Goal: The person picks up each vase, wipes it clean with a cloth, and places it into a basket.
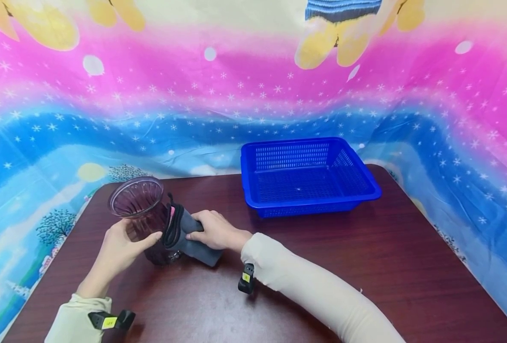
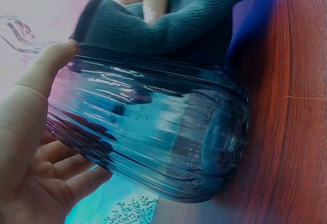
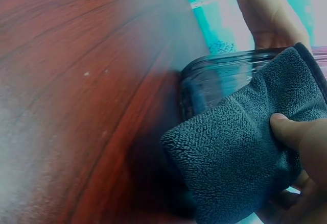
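A purple-tinted ribbed glass vase (image 1: 135,197) with a flared rim stands upright at the left of the table. My left hand (image 1: 118,245) grips it round its narrow neck, the thumb on the near side and the fingers behind, as the left wrist view shows. A dark grey cloth (image 1: 199,250), folded and with black edging, lies against the vase's right side. My right hand (image 1: 219,231) holds this cloth, its thumb pressing into the fabric in the right wrist view. The vase's lower body (image 2: 163,127) shows through the clear glass; part of its right side is hidden behind the cloth.
A blue plastic basket (image 1: 309,186) with slotted walls sits at the back of the brown wooden table (image 1: 364,267), right of the vase. A colourful printed curtain (image 1: 219,105) hangs behind and along the sides of the table.
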Available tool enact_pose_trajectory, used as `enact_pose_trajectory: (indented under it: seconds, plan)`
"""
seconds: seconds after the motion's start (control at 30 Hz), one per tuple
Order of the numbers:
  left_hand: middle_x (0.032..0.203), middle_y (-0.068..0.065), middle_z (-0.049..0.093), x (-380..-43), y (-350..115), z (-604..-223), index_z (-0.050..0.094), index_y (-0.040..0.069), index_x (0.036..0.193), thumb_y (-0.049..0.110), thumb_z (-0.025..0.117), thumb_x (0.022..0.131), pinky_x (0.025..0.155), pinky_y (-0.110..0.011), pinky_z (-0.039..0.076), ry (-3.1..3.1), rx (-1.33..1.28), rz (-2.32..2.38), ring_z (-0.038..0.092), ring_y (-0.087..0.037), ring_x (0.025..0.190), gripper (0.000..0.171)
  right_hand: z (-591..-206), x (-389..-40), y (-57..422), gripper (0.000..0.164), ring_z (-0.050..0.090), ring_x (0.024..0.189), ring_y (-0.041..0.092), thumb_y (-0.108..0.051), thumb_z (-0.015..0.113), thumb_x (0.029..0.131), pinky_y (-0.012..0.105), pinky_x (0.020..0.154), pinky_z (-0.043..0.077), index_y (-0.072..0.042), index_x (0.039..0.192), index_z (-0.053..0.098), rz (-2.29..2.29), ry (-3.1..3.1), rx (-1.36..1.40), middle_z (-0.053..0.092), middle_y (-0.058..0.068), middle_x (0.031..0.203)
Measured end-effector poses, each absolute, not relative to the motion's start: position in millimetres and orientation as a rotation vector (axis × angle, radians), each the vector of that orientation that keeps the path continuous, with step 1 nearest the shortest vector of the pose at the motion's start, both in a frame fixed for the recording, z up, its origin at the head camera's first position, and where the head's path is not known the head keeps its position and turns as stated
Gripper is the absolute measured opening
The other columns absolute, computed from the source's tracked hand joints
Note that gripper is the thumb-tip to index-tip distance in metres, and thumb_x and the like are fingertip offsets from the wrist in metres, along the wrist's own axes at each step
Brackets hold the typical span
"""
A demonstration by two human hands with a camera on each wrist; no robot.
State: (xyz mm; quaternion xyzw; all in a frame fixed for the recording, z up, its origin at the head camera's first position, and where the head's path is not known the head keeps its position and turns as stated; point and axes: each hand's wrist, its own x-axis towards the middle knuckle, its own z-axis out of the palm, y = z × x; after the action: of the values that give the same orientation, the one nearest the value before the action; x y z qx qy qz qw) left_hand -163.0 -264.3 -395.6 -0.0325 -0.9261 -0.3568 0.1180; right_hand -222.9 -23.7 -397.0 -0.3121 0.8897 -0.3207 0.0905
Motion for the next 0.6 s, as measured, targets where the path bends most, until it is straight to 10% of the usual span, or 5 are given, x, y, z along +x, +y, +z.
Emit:
enact_pose_trajectory:
  seconds: [0.2, 0.4, 0.6]
  plan:
    - [0.115, -0.029, 0.069, -163, -264, -396, 0.059, -0.006, 0.128, 0.034, 0.082, 0.084, 0.074, -0.011, 0.05, -2.709, -0.086, -1.047, 0.07, -0.041, 0.103, 0.064, -407, -222, -22, 0.031, 0.055, 0.069, 0.006, -0.029, 0.074, 0.093, 0.018, 0.06, 0.043, -0.015, 0.12, 0.07, -0.934, 2.637, -0.91, 0.065, -0.007, 0.084]
    - [0.117, -0.03, 0.068, -163, -264, -396, 0.057, -0.006, 0.13, 0.035, 0.081, 0.085, 0.08, -0.04, 0.061, -2.711, -0.095, -1.036, 0.07, -0.043, 0.105, 0.065, -411, -222, -23, 0.033, 0.055, 0.069, 0.006, -0.029, 0.073, 0.094, 0.018, 0.06, 0.043, -0.015, 0.123, 0.069, -0.927, 2.629, -0.895, 0.066, -0.006, 0.087]
    - [0.112, -0.027, 0.07, -163, -264, -396, 0.059, -0.005, 0.126, 0.034, 0.082, 0.085, 0.072, -0.01, 0.049, -2.704, -0.102, -1.041, 0.071, -0.04, 0.101, 0.061, -415, -221, -22, 0.033, 0.055, 0.073, 0.007, -0.029, 0.073, 0.094, 0.018, 0.062, 0.043, -0.014, 0.124, 0.069, -0.882, 2.63, -0.883, 0.067, -0.005, 0.091]
